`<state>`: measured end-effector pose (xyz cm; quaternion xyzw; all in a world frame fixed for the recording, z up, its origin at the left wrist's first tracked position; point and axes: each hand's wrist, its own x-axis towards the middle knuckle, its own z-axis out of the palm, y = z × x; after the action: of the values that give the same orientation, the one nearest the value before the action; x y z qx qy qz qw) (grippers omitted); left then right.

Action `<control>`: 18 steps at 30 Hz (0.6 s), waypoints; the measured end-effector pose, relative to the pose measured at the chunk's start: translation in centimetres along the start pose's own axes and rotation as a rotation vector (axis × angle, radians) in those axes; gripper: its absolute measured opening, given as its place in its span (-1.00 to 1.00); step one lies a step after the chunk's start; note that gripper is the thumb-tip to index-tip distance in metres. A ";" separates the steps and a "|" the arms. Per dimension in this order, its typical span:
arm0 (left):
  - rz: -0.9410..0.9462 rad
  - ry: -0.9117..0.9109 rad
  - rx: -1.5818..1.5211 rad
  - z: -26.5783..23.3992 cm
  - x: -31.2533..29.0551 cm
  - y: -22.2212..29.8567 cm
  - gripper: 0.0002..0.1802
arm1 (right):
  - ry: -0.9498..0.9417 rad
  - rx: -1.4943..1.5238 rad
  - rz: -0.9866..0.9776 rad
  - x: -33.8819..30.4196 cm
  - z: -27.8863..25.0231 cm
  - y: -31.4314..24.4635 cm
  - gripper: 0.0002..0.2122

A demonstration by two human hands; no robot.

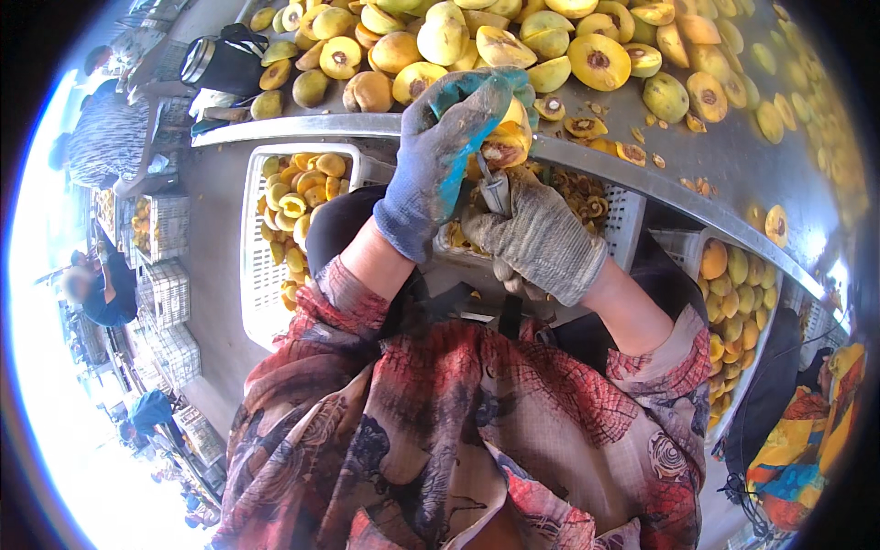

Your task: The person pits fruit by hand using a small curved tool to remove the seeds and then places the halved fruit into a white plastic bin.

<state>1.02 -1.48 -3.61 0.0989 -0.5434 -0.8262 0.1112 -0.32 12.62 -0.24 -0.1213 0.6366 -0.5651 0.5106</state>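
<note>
My left hand (438, 151), in a grey-blue glove with a turquoise coated palm, is closed around a yellow peach piece (507, 145) with a brownish-red hollow showing. Just below it, my right hand (545, 234), in a grey knitted glove, grips a small pitting tool by its pale grey handle (496, 194). The tool's thin metal end points up and meets the underside of the peach; its tip is hidden. Both hands are held in front of the table's near edge, above a white crate (627, 215) of cut peach pieces.
Many halved and whole peaches (600, 62) cover the metal table (321, 126), with pit scraps among them. Crates of peaches stand at left (254, 275) and right (733, 321). A black container (220, 62) is at the table's left end. Other people (110, 137) sit farther left; colourful cloth (797, 440) shows at right.
</note>
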 end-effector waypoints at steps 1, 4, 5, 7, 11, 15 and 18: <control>0.062 0.024 0.072 0.1 0.1 -0.2 -0.68 | 0.095 -0.256 -0.281 0.9 -0.1 1.7 -0.80; -0.043 0.173 -0.200 -1.0 0.5 1.2 -0.65 | 0.516 -1.002 -0.787 3.1 0.1 5.4 -0.80; 0.011 0.198 -0.180 -1.5 0.6 1.8 -0.65 | 0.431 -1.084 -0.676 3.1 -0.2 5.9 -0.74; 0.091 0.281 -0.064 -4.4 -0.1 3.4 -0.66 | 0.309 -1.281 -0.480 3.3 -1.4 7.0 -0.72; 0.137 0.326 0.796 -14.0 -4.3 8.3 -0.64 | -0.002 -1.571 0.111 4.8 -4.1 10.1 -0.61; 0.246 0.297 1.832 -16.9 -2.9 9.6 -0.51 | 0.099 -1.467 0.190 4.3 -5.7 9.1 -0.59; 0.506 0.082 1.464 -11.2 2.0 7.9 -0.40 | 0.129 -1.460 0.179 5.4 -6.8 11.4 -0.63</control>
<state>2.93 -14.90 -0.82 0.0506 -0.9524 -0.2014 0.2231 -3.25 16.49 -13.68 -0.3443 0.8869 0.0399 0.3055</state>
